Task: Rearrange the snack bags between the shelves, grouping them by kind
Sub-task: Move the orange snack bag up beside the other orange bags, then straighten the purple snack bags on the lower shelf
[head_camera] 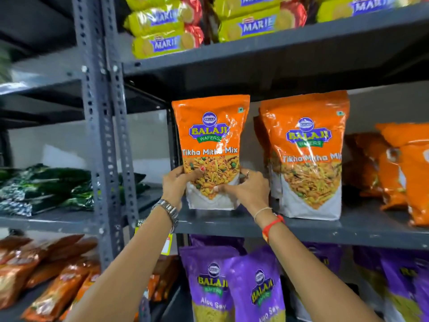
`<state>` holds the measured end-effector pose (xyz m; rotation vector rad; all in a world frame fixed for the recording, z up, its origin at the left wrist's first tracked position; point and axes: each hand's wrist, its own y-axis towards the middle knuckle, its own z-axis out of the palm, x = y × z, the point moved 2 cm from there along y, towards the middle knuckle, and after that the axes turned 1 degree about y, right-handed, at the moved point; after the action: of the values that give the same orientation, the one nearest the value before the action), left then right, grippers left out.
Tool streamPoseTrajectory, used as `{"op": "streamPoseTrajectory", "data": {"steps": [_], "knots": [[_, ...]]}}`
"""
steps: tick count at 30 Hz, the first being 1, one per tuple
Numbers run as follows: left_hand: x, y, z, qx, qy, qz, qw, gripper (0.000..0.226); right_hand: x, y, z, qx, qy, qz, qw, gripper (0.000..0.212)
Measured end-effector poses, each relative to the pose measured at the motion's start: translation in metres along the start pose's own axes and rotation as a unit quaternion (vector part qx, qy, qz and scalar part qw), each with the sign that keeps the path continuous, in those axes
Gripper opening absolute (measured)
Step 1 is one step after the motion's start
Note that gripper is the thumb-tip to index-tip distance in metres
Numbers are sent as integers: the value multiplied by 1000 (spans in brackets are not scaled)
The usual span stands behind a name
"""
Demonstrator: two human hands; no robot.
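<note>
An orange Tikha Mitha Mix bag [210,135] stands upright at the left end of the middle grey shelf [325,226]. My left hand [177,182] grips its lower left side and my right hand [249,188] grips its lower right corner, thumbs on the front. A second orange bag of the same kind [308,154] stands just to the right, with another partly hidden behind it. More orange bags [394,166] lean and lie at the far right of that shelf.
Purple Aloo Sev bags [232,284] fill the shelf below. Yellow Marie biscuit packs [162,26] are stacked on the shelf above. The rack to the left holds dark green bags [46,187] and brown-orange bags [41,275]. Grey perforated uprights [102,135] divide the racks.
</note>
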<state>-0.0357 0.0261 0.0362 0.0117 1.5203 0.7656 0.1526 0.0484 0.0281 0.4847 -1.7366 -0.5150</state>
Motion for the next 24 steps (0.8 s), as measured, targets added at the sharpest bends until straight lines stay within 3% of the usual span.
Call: {"op": "streamPoseTrajectory", "data": {"steps": [5,12,17,19,22,24], "knots": [[22,5,0,-14,-25,-37,999,35,-21,7,18,-7,-23,1,1000,53],[21,7,-1,-10,-2,-22,1000,36,-28,8,23,12,-26,-11,1000,57],[13,-20,0,-44,18,38,998,57,-20,-22,7,2,-26,-51,998,75],[18,-44,-2,-99,37,96,990,64,-22,-46,-6,-38,40,-81,995,66],[40,-89,-4,-169,43,162,971,61,-50,-91,-21,-75,143,-111,981,27],[64,-118,-2,-202,39,185,961,58,-86,-121,-26,-80,151,-80,982,23]]}}
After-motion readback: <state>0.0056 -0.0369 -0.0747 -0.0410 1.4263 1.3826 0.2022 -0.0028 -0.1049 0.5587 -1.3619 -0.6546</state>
